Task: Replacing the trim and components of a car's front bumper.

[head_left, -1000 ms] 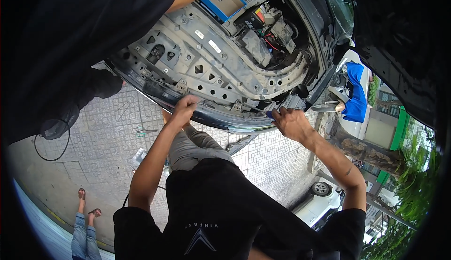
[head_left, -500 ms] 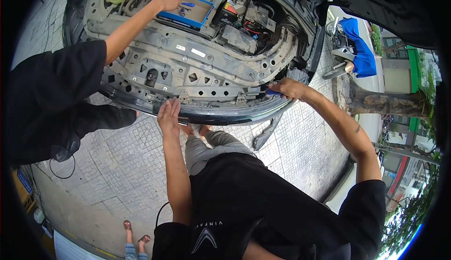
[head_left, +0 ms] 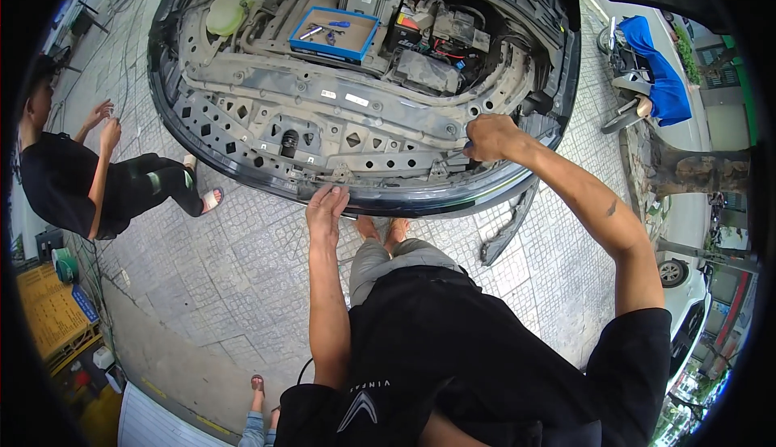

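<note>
My right hand (head_left: pixel 495 137) is closed around the blue handle of a screwdriver (head_left: pixel 468 150), at the right part of the car's front crossmember. Most of the handle is hidden in my fist, and the tip cannot be made out. My left hand (head_left: pixel 327 207) rests its outstretched fingers on the top edge of the black front bumper (head_left: pixel 404 204), left of the screwdriver. Behind both hands lies the exposed metal crossmember (head_left: pixel 384 162), with its round and diamond-shaped holes.
A blue-rimmed tray (head_left: pixel 353 54) with several small tools and parts sits in the engine bay, beside a battery (head_left: pixel 402 36). A co-worker (head_left: pixel 73 176) stands at the left. A dark trim strip (head_left: pixel 508 233) lies on the paving. A tree trunk (head_left: pixel 695 168) rises at the right.
The co-worker's hand has left the tray, and the co-worker now stands farther left with both hands raised. My view has shifted. My hands stay at the bumper and crossmember.
</note>
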`<action>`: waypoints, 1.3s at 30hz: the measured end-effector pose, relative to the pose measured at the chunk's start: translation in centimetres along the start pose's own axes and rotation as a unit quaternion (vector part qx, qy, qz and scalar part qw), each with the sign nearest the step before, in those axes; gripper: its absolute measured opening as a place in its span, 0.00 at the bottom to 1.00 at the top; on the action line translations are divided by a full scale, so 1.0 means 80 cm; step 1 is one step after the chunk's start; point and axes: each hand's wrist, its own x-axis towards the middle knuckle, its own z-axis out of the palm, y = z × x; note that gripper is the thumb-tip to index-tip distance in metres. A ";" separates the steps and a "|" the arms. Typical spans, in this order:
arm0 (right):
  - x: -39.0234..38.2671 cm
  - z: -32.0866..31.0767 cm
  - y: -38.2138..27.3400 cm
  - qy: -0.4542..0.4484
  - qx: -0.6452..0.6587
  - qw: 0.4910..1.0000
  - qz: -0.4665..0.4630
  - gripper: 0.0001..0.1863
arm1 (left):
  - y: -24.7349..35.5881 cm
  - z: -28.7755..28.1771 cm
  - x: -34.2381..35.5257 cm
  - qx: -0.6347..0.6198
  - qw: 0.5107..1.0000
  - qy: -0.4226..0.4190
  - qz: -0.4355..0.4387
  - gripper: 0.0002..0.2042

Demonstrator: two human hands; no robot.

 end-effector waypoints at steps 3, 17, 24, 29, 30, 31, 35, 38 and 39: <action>-0.034 0.019 -0.008 0.066 -0.078 0.995 -0.018 0.13 | -0.027 0.017 -0.009 0.035 0.999 0.002 -0.024 0.20; -0.130 0.099 -0.013 0.111 0.498 0.856 -0.087 0.17 | -0.027 0.051 -0.056 -0.144 0.959 -0.239 -0.039 0.18; -0.119 0.113 -0.026 0.149 0.559 0.811 -0.091 0.17 | -0.003 0.040 -0.032 -0.141 0.954 -0.255 -0.065 0.15; -0.112 0.083 -0.049 0.114 0.551 0.825 -0.055 0.18 | 0.014 0.018 0.002 -0.193 0.933 -0.281 -0.111 0.18; -0.110 0.077 -0.056 0.111 0.550 0.827 -0.038 0.18 | 0.020 0.018 0.009 -0.170 0.944 -0.259 -0.112 0.19; -0.108 0.073 -0.060 0.115 0.550 0.827 -0.029 0.18 | 0.026 0.019 0.015 -0.147 0.954 -0.237 -0.111 0.20; -0.108 0.048 -0.089 0.122 0.543 0.831 -0.010 0.19 | 0.046 0.007 0.041 -0.182 0.934 -0.269 -0.147 0.22; -0.102 0.035 -0.110 0.135 0.516 0.846 -0.001 0.19 | 0.059 -0.012 0.065 -0.116 0.940 -0.271 -0.170 0.21; -0.101 0.036 -0.116 0.153 0.500 0.853 -0.002 0.19 | 0.063 -0.009 0.067 -0.116 0.938 -0.272 -0.179 0.21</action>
